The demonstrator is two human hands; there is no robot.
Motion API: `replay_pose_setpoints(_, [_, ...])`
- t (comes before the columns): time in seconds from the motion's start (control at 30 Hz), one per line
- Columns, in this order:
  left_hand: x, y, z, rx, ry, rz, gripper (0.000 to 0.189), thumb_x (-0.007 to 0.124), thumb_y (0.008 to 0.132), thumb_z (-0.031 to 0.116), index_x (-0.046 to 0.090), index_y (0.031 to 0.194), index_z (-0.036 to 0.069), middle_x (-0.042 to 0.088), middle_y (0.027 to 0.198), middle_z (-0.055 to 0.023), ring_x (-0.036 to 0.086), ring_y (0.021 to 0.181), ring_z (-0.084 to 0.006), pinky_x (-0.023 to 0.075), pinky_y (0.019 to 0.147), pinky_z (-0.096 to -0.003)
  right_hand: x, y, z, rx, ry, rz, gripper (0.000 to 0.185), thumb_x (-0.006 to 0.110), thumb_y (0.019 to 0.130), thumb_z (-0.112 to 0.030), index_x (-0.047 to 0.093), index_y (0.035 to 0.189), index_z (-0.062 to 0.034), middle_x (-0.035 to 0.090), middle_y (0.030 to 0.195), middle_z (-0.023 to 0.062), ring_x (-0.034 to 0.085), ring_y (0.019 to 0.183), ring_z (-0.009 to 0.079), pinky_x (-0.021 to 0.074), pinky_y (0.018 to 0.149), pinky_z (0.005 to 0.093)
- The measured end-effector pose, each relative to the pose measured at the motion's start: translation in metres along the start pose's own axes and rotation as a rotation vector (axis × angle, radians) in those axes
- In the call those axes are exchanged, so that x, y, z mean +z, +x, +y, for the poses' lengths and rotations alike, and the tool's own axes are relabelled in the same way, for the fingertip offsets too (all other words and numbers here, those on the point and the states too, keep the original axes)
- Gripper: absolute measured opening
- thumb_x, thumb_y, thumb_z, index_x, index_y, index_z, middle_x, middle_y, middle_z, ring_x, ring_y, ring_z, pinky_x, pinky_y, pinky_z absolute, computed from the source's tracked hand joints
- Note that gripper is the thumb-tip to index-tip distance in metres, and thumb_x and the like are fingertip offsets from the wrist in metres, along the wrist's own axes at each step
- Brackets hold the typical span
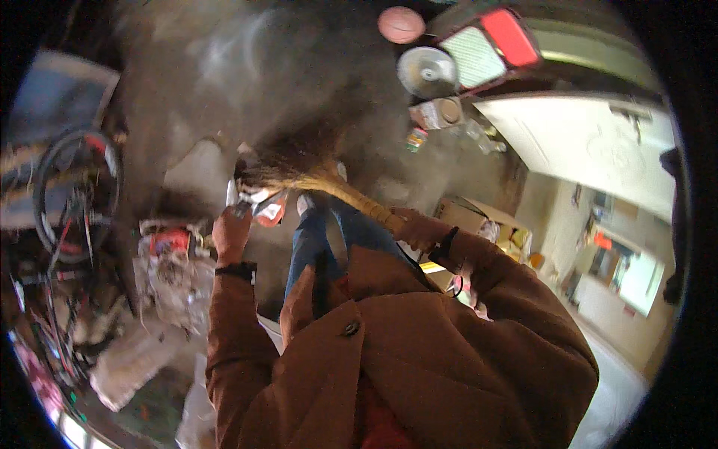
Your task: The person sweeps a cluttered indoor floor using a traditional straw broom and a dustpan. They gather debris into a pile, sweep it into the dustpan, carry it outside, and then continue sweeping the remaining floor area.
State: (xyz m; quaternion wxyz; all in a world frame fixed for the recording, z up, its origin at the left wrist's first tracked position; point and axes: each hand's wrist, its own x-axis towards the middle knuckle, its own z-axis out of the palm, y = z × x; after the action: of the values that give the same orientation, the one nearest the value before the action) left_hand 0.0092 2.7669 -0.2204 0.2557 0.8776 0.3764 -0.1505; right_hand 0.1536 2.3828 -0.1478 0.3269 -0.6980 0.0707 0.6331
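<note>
My right hand (418,229) is closed around the bound handle of a straw broom (359,202). The broom reaches leftward from it across my legs, and its dark, blurred bristles fan out over the floor. My left hand (231,229) is closed on a grey-black part (242,210), perhaps the handle of a dustpan; the rest is hard to make out. White scraps and an orange-red piece of packaging (271,213) show just past this hand. The broom's bristle end hangs partly over these scraps and hides some of them.
A bicycle wheel (78,193) stands at left, near plastic bags (179,280). Ahead on the right lie a ball (401,24), a round metal pan (427,73), a small jar (416,140) and bottles (482,137). A cardboard box (465,213) sits beside my right arm, below a white door (594,146).
</note>
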Motion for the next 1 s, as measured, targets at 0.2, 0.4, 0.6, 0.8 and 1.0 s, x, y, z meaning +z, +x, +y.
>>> replay_pose_setpoints(0.2, [0.014, -0.003, -0.030, 0.084, -0.022, 0.050, 0.047, 0.063, 0.073, 0.045, 0.063, 0.095, 0.003, 0.063, 0.086, -0.0232, 0.061, 0.083, -0.0399, 0.0485, 0.070, -0.0458, -0.003, -0.044, 0.033, 0.030, 0.106, 0.068, 0.055, 0.065, 0.076, -0.012, 0.044, 0.127, -0.0118, 0.054, 0.067, 0.0028, 0.052, 0.047, 0.0120, 0.0444, 0.039, 0.0259])
replay_pose_setpoints(0.4, [-0.008, -0.011, -0.033, 0.089, 0.007, 0.023, 0.045, 0.068, 0.074, 0.042, 0.061, 0.083, -0.002, 0.062, 0.074, -0.0219, 0.058, 0.065, -0.0375, 0.0454, 0.061, -0.0438, -0.021, -0.087, 0.082, -0.063, 0.511, 0.099, 0.049, 0.064, 0.078, -0.010, 0.044, 0.123, -0.0098, 0.056, 0.078, 0.0038, 0.056, 0.057, 0.0136, 0.0473, 0.044, 0.0269])
replay_pose_setpoints(0.6, [-0.033, -0.029, 0.033, 0.224, -0.097, 0.102, 0.041, 0.070, 0.073, 0.037, 0.063, 0.086, -0.001, 0.062, 0.067, -0.0144, 0.057, 0.058, -0.0223, 0.0454, 0.057, -0.0375, -0.028, -0.122, 0.153, -0.240, 1.090, 0.042, 0.053, 0.059, 0.081, -0.012, 0.036, 0.128, -0.0072, 0.055, 0.081, 0.0037, 0.056, 0.060, 0.0146, 0.0471, 0.044, 0.0274])
replay_pose_setpoints(0.8, [-0.063, -0.044, 0.117, 0.433, -0.058, 0.096, 0.034, 0.073, 0.070, 0.030, 0.061, 0.081, 0.000, 0.059, 0.062, -0.0095, 0.054, 0.053, -0.0180, 0.0442, 0.054, -0.0347, -0.042, -0.153, 0.222, -0.132, 1.261, 0.117, 0.048, 0.057, 0.082, -0.023, 0.039, 0.125, -0.0082, 0.051, 0.079, 0.0021, 0.054, 0.059, 0.0115, 0.0453, 0.043, 0.0252])
replay_pose_setpoints(1.0, [-0.068, -0.052, 0.201, 0.435, 0.051, -0.069, 0.035, 0.071, 0.071, 0.030, 0.060, 0.083, -0.001, 0.058, 0.063, -0.0135, 0.055, 0.055, -0.0193, 0.0445, 0.055, -0.0342, -0.051, -0.150, 0.279, -0.015, 1.506, 0.080, 0.030, 0.056, 0.083, -0.029, 0.047, 0.104, -0.0097, 0.052, 0.072, 0.0024, 0.051, 0.053, 0.0122, 0.0453, 0.047, 0.0249])
